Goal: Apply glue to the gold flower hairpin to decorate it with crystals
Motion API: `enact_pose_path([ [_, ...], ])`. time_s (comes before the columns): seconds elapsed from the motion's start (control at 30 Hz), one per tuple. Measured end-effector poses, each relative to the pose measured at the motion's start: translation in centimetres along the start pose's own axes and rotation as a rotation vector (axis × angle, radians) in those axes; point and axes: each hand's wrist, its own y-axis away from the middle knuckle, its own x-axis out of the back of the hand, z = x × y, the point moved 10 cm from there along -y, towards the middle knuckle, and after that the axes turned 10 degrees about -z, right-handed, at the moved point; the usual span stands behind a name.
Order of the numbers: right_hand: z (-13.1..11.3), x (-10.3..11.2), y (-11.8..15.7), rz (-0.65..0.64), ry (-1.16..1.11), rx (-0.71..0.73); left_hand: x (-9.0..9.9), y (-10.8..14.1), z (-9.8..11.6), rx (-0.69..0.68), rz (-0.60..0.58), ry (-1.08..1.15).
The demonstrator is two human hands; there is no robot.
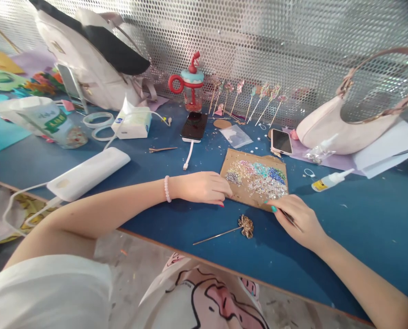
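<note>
A piece of cardboard (231, 157) lies on the blue table, covered with small sequins or beads (262, 176) in pink, turquoise, blue and silver heaps. At its lower left edge, the curled fingers of my left hand (205, 187) grip the side. My right hand (299, 219) is closed around thin metal tweezers (290, 218) by the lower right corner; their tips are hard to see. Between me and the cardboard lies a hairpin (217, 236) with a gold flower (246, 226) at its end. Neither hand touches it.
A glue bottle (330, 180) and a phone (281, 141) lie to the right, near a pale handbag (354, 119). Decorated sticks (255, 103) and a red-handled cup (192, 89) stand behind. Leftward are a power bank (89, 174), tissues (133, 124) and a plastic cup (53, 123).
</note>
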Motion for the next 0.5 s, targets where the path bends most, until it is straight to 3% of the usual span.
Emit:
enact_pose_path([
  [0.23,-0.1,-0.1,-0.2,-0.006,-0.002,-0.006,-0.2,-0.2,0.5,0.006,-0.037,-0.018],
  [0.5,-0.1,-0.3,-0.1,-0.013,0.024,0.005,-1.6,-1.0,5.5,-0.165,-0.168,-0.014],
])
